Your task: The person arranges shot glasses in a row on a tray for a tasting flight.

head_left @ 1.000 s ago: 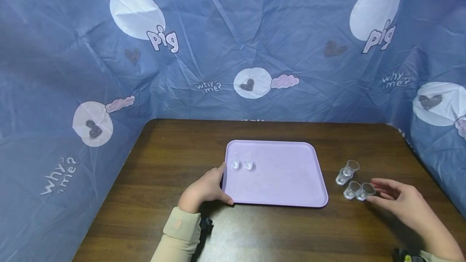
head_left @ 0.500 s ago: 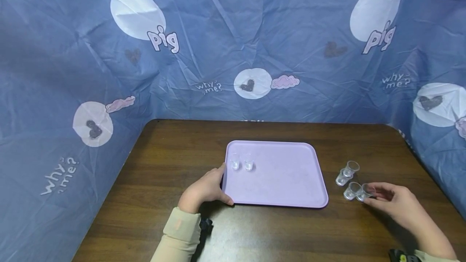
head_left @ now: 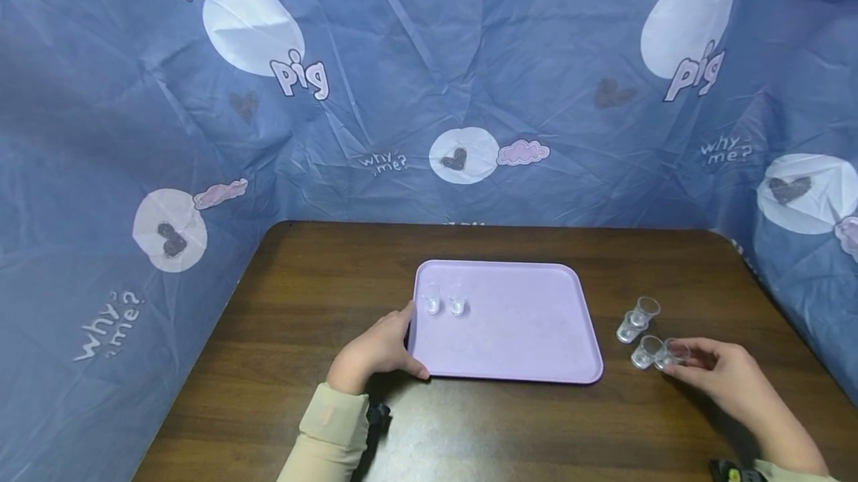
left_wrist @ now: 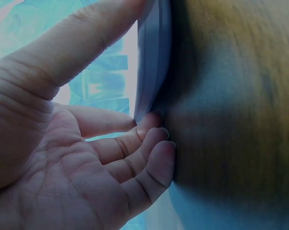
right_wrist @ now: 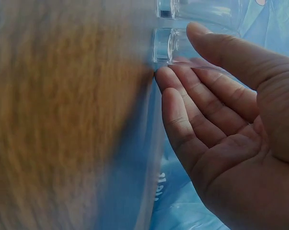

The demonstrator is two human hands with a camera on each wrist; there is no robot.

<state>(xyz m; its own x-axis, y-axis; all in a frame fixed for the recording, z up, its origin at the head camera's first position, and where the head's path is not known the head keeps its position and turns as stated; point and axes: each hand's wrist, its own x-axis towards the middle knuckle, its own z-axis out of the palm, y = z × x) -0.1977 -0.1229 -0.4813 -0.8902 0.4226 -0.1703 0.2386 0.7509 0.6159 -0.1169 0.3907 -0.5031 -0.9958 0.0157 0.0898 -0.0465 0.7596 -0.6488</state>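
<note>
Right hand (head_left: 727, 378) has a clear shot glass (head_left: 669, 355) between its thumb and fingertips: thumb on the near side, fingers behind, gap narrow, about one glass across. Looks like a pinch; how firm, can't tell. Glass is upright, base at the wooden table (head_left: 509, 426), or so near it that lift-off can't be judged. Just beyond the thumb tip, on its left, a neighbouring shot glass (head_left: 646, 354) stands so close that touching or just apart isn't clear. Farther from the same fingertips, ahead and left, are a front loose glass (head_left: 628, 329) and a back loose glass (head_left: 648, 308), overlapping in the head view. Left hand (head_left: 375, 352) sits at the near left corner of a lavender tray (head_left: 516, 325), thumb and index spread wide, thumb at the near rim, index along the left side, other fingers bent low by the edge. Ahead and right of those fingers, on the tray: an outer tray glass (head_left: 432, 301) and an inner tray glass (head_left: 456, 301), both upright, side by side, apart. Handling guess: shot glass likely light, rigid, smooth, a bit slippery; glass or hard plastic, can't tell, so treat as breakable. Best hold: opposite sides of the wall below the rim, clear of the neighbour. Tray seems stiff and light; corner rim is a good steadying spot.
</note>
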